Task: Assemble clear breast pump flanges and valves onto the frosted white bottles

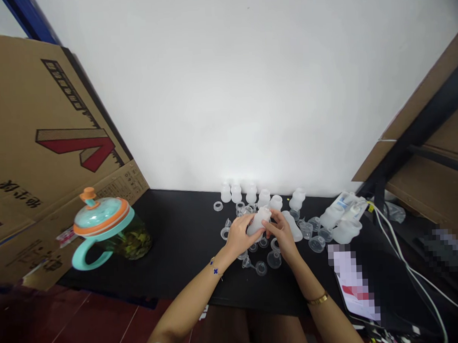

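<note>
A translucent white plastic bottle (pixel 260 221) is tilted above the black table, between my two hands. My left hand (pixel 239 237) wraps round its left side and lower part. From the right, my right hand (pixel 283 233) presses its fingers against the same bottle near the thumb of the left. Clear funnel-shaped plastic parts (pixel 274 260) and rings lie scattered beneath and around the hands. Just right of my right hand lies another white piece (pixel 293 227), partly hidden. Behind, several similar bottles stand along the wall, one of them (pixel 297 199) apart at the right.
A large teal-handled pitcher (pixel 129 240) with leaves in liquid stands on the black table (pixel 179 243) at left, beside a cardboard box (pixel 44 148). At right are more white bottles (pixel 345 230), a phone (pixel 355 287) and a white cable (pixel 400 250). A white wall rises behind.
</note>
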The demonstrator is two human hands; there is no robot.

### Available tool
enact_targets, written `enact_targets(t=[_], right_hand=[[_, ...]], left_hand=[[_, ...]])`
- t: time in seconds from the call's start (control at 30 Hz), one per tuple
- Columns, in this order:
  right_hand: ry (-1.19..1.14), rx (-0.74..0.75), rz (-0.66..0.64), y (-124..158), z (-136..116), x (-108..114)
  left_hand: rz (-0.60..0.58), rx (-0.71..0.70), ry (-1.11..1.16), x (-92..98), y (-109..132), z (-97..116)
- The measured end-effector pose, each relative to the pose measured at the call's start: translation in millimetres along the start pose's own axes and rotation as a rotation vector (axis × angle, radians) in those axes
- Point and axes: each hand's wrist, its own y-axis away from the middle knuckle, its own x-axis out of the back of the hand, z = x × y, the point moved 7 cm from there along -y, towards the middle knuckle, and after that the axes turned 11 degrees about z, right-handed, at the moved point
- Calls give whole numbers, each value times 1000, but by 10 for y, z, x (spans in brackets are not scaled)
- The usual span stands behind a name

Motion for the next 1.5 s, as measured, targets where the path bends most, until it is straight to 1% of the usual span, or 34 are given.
enact_targets(t=[0.27, 0.47, 0.63, 0.77, 1.5], right_hand=[[-27, -3, -2, 8, -3, -4], [-28, -31, 20, 15, 4, 1], [19, -20, -19, 26, -38, -39], [28, -6, -24, 22, -54, -47], [-3, -5, -2, -13, 44, 16]], left_hand=[[-5, -10, 4, 14, -9, 29], [1, -14, -7, 15, -3, 23], [-2, -12, 1, 19, -9, 32], [-7, -11, -3, 12, -8, 26], [2, 5, 5, 5, -3, 7]])
